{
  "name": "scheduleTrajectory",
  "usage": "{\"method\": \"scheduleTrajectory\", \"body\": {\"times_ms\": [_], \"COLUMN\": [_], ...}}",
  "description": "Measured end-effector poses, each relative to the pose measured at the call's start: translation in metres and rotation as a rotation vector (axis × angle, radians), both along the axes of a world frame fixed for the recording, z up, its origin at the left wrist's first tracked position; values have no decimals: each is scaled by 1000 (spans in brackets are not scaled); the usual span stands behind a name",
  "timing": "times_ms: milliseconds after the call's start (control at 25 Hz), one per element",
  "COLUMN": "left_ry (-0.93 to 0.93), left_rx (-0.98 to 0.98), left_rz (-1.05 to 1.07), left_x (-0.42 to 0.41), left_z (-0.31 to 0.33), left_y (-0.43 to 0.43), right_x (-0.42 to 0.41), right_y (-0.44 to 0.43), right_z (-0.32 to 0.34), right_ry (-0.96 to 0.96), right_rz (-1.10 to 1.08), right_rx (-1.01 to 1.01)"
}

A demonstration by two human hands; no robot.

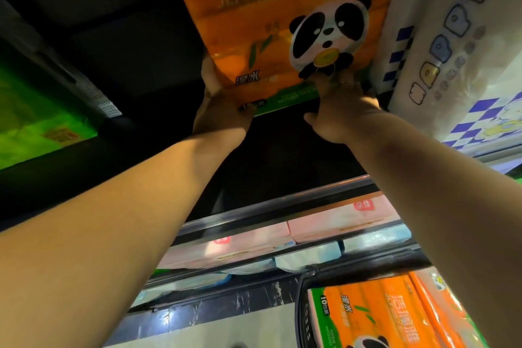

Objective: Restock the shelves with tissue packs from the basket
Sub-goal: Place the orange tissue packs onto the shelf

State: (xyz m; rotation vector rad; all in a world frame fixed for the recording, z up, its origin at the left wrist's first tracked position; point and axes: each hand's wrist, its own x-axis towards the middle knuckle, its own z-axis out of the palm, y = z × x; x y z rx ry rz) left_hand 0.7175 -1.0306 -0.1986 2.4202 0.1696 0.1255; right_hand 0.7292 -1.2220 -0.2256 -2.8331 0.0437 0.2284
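Orange tissue pack [271,22] upright, long axis vertical, hands [223,113] [341,113] gripping bottom.

1 head-worn wide-angle view — faces the shelves [282,206] from close by, spanning orange tissue pack [262,22] above to basket [303,316] below.

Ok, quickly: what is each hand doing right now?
Left hand: holds the orange plastic-wrapped panda tissue pack by its lower corner.
Right hand: holds the same pack.

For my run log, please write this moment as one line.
step: shelving | left hand: grips orange panda pack | right hand: holds same pack | basket: more orange packs inside
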Motion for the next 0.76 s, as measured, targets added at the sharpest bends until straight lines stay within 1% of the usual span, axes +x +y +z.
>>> {"method": "scheduleTrajectory", "body": {"times_ms": [80, 160, 240, 280, 320, 360, 400, 440, 520, 600, 680, 760], "left_ry": [-20, -39, -13, 27, 81, 120, 118, 72, -18, -92, -199, -233], "left_rx": [-23, -91, -159, -144, -87, 12, 133, 248, 396, 468, 482, 477], "left_rz": [-74, -145, -177, -176, -159, -132, -138, -185, -317, -435, -552, -648], "left_x": [-3, -8, -16, -22, -28, -34, -43, -53, -73, -93, -109, -125], "left_z": [1, 4, 9, 13, 16, 16, 16, 16, 16, 16, 13, 8], "left_y": [9, 18, 22, 23, 23, 23, 25, 26, 26, 25, 21, 16], "right_x": [-2, -11, -21, -27, -35, -44, -55, -69, -101, -134, -168, -206], "right_y": [-1, 0, 1, 4, 6, 9, 12, 15, 18, 20, 17, 14], "right_z": [-1, -2, 1, 3, 5, 7, 9, 11, 16, 19, 18, 17], "right_ry": [-14, -19, -5, -2, -16, -40, -74, -117, -219, -327, -405, -382], "right_rz": [-5, 3, 17, 22, 23, 22, 14, 0, -38, -94, -173, -242], "right_rx": [14, 19, 17, 4, -9, -15, -15, -9, 23, 23, 6, 1]}}
